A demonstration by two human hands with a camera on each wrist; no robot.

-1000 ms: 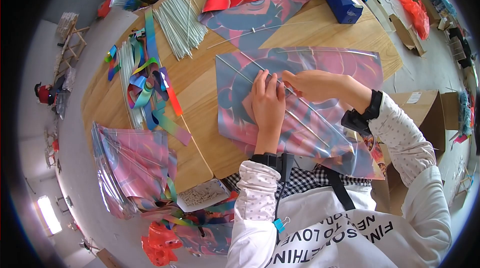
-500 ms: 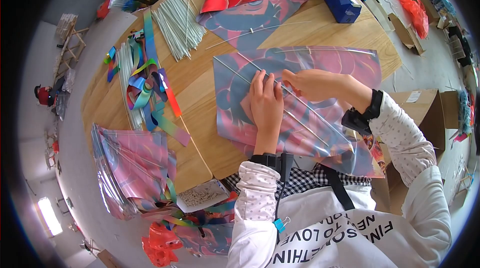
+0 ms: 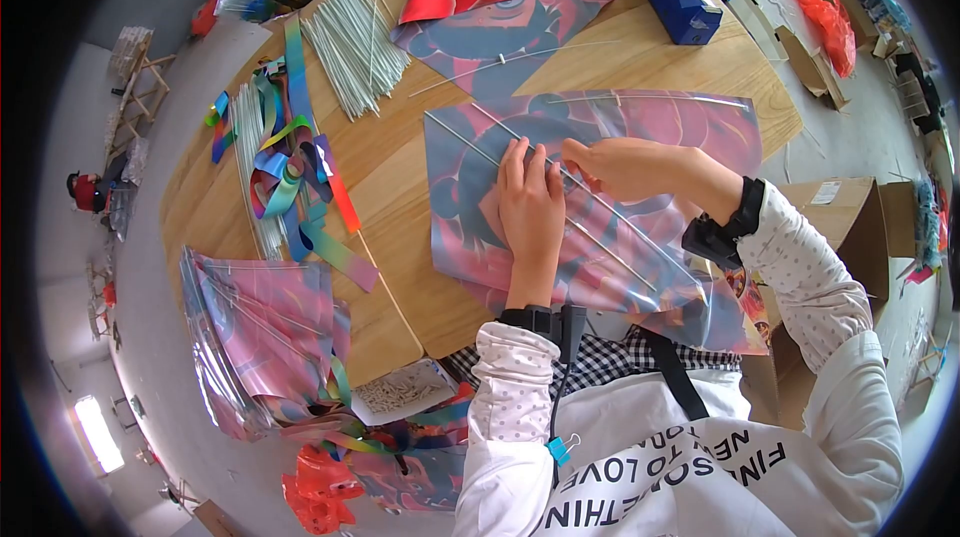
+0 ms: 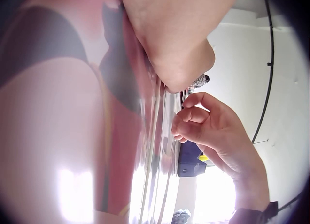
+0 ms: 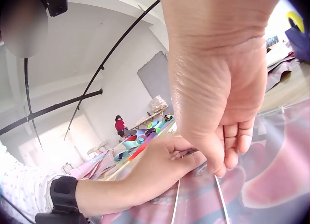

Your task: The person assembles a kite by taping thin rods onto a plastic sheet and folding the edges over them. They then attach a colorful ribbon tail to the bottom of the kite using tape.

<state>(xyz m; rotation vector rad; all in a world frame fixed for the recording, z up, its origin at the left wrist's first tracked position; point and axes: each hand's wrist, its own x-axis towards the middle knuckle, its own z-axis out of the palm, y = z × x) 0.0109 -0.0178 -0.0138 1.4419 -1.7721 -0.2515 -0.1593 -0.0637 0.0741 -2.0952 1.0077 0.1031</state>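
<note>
A printed pink and grey plastic sheet [image 3: 470,227], like a kite sail, lies on the wooden table in front of me. Two thin white rods [image 3: 615,257] run diagonally across it. My left hand [image 3: 532,212] rests on the sheet, fingers stretched forward over the rods. Just to its right, my right hand [image 3: 635,169] has curled fingers and pinches a rod between thumb and fingertips. The right wrist view shows that rod [image 5: 221,197] coming out below the fingertips, with the left thumb close beside. What lies under the left fingers is hidden.
A bundle of white rods [image 3: 355,47] and tangled rainbow ribbons [image 3: 285,177] lie on the left. A blue tape dispenser [image 3: 680,2] stands at the back. Folded printed sheets [image 3: 265,317] hang at the left edge, by a box of small pale pieces [image 3: 400,392]. Cardboard boxes [image 3: 835,227] stand right.
</note>
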